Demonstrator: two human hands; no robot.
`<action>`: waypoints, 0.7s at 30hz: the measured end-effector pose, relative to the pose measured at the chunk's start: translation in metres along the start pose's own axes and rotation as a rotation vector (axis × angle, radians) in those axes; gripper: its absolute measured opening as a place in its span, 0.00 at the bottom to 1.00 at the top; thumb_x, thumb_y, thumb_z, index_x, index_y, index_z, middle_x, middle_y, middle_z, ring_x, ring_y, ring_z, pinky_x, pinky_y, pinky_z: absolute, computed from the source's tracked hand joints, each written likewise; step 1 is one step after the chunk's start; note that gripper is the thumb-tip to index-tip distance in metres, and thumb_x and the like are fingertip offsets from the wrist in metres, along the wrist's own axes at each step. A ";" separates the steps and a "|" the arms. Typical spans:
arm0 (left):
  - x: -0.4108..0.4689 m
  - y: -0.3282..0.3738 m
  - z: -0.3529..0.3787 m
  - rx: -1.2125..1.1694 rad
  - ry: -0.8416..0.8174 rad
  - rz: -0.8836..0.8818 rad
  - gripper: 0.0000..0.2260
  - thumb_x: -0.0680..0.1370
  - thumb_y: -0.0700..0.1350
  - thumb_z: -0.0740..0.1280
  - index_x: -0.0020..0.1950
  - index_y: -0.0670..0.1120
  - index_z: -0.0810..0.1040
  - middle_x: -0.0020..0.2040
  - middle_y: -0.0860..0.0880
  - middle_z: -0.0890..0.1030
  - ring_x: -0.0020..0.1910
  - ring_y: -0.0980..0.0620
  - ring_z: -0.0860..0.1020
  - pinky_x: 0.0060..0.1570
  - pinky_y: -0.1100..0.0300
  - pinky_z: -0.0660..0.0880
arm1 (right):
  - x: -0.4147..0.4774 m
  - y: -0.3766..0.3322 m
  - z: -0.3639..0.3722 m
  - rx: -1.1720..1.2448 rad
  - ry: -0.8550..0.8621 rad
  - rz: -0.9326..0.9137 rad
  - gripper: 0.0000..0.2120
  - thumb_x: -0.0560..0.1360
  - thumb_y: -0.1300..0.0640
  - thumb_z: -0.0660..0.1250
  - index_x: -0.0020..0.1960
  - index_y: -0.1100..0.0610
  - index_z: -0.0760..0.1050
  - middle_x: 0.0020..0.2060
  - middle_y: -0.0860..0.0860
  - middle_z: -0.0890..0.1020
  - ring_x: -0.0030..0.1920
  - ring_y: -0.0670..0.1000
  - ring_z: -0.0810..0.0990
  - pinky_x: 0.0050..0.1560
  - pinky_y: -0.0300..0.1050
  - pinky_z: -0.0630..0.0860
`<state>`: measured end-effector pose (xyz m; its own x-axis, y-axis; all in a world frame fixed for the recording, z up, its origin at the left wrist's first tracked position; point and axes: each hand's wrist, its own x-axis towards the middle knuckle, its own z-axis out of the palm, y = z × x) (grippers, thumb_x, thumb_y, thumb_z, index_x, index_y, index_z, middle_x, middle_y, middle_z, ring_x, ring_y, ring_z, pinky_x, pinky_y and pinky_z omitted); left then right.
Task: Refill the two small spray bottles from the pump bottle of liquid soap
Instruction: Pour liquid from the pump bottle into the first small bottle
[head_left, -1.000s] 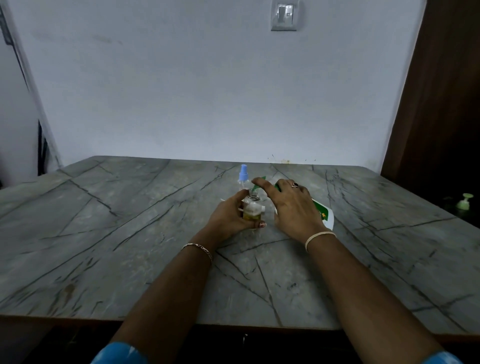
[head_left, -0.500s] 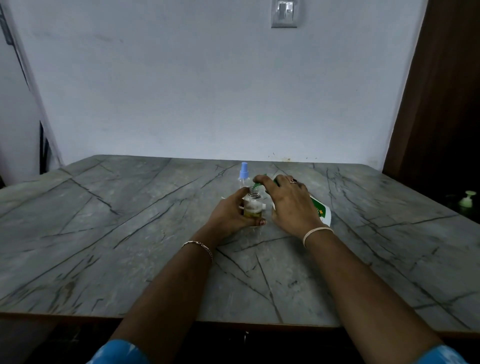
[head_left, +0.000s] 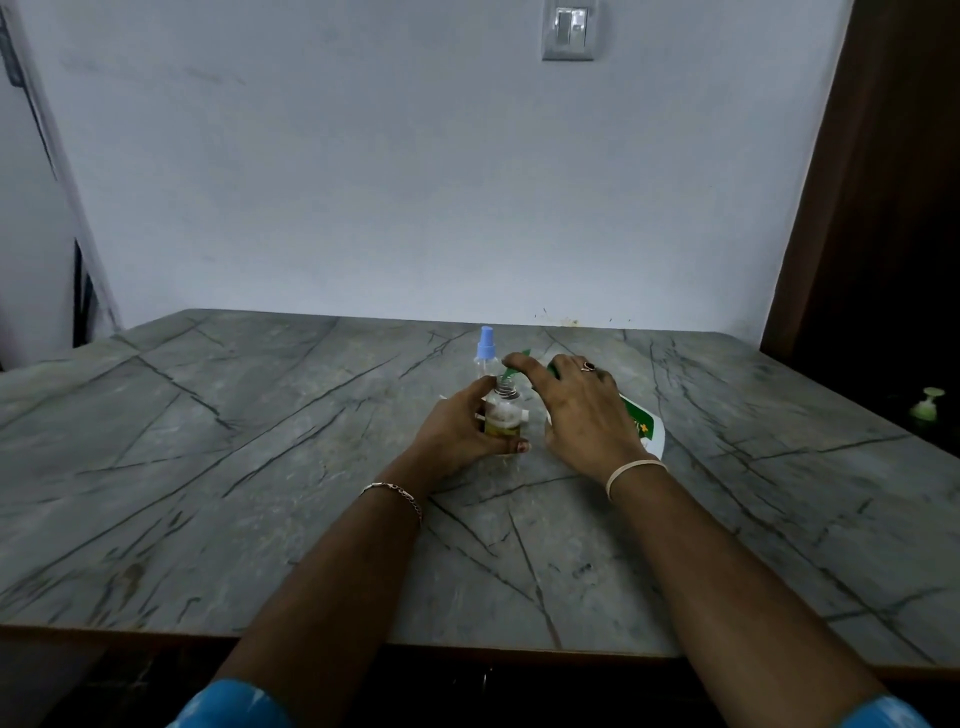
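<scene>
Head view: our left hand (head_left: 457, 431) fingers grip the open small bottle (head_left: 503, 415) near the bench's (head_left: 208, 467) far edge; our right hand (head_left: 582, 410) fingers press the green pump (head_left: 511, 369).

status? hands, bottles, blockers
Left hand gripping open small bottle, partly filled. Right hand on pump bottle, green spout over its neck. Capped spray bottle behind. No blockers.

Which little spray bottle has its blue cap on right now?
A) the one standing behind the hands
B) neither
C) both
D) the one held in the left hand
A: the far spray bottle wears its blue cap, while the open bottle in the left hand shows a bare threaded neck.
</scene>
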<state>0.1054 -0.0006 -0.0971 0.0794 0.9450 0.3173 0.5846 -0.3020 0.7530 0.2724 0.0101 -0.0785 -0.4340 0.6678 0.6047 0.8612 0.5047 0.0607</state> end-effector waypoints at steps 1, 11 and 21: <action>0.000 0.000 0.000 0.003 -0.001 0.000 0.42 0.65 0.48 0.79 0.74 0.50 0.62 0.55 0.51 0.78 0.51 0.54 0.79 0.57 0.62 0.74 | 0.001 -0.001 0.001 -0.002 0.002 0.005 0.36 0.72 0.60 0.67 0.74 0.44 0.55 0.56 0.55 0.74 0.60 0.57 0.72 0.61 0.55 0.68; -0.001 0.000 0.000 -0.008 0.010 0.010 0.41 0.64 0.47 0.80 0.73 0.50 0.64 0.54 0.53 0.77 0.53 0.51 0.80 0.59 0.56 0.76 | 0.000 0.001 0.007 -0.015 0.063 -0.023 0.36 0.72 0.62 0.67 0.74 0.44 0.57 0.52 0.56 0.76 0.56 0.59 0.75 0.57 0.57 0.71; 0.001 -0.003 0.000 0.007 0.008 0.025 0.39 0.63 0.49 0.80 0.70 0.52 0.67 0.53 0.54 0.79 0.52 0.52 0.81 0.58 0.52 0.77 | 0.000 0.001 0.003 -0.006 0.022 -0.006 0.37 0.72 0.61 0.67 0.74 0.42 0.54 0.54 0.54 0.74 0.58 0.57 0.73 0.60 0.55 0.70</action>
<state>0.1040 0.0012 -0.0991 0.0875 0.9361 0.3408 0.5882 -0.3246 0.7407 0.2723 0.0127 -0.0808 -0.4330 0.6526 0.6218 0.8603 0.5050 0.0691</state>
